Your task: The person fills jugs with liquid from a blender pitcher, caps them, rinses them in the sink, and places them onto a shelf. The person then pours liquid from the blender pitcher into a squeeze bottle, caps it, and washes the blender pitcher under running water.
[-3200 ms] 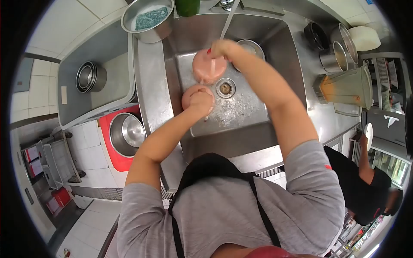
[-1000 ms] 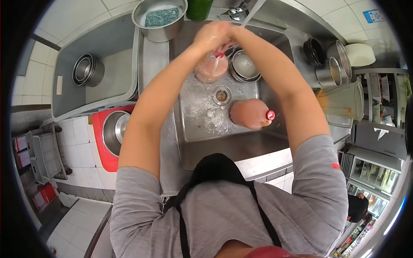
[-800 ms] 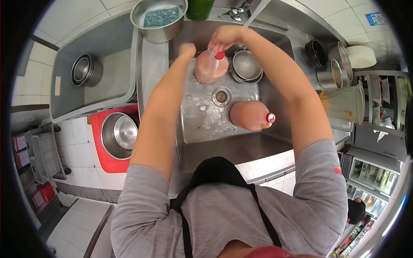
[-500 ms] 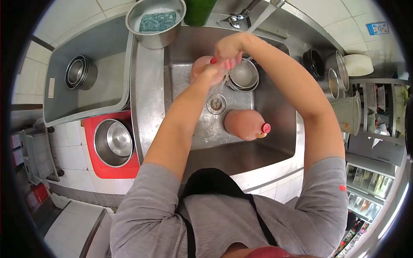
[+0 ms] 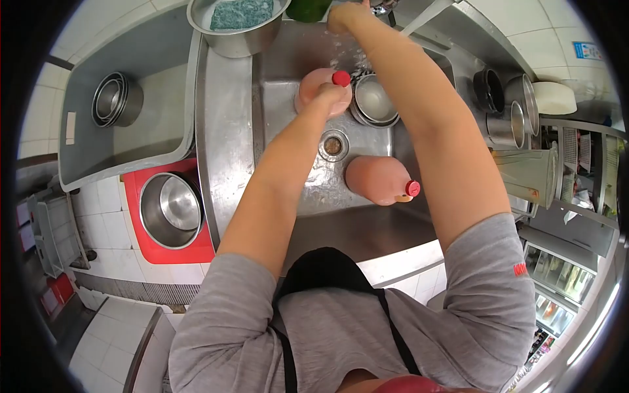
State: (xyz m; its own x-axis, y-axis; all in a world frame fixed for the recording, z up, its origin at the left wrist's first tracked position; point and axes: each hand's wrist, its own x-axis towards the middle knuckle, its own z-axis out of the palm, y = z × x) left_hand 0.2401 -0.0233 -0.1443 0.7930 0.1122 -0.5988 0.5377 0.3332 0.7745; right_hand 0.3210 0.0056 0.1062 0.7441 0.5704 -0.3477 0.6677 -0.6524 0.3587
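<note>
Gripping the jug below its cap, left hand could slip if wet; right hand, beside the tap, open or closed: cannot tell.

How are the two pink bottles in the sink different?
The far bottle has the left hand on it; no hand touches the near bottle. The far bottle is right beside the metal bowls; the near bottle stays apart from them. Both bottles are pink with red caps.
</note>
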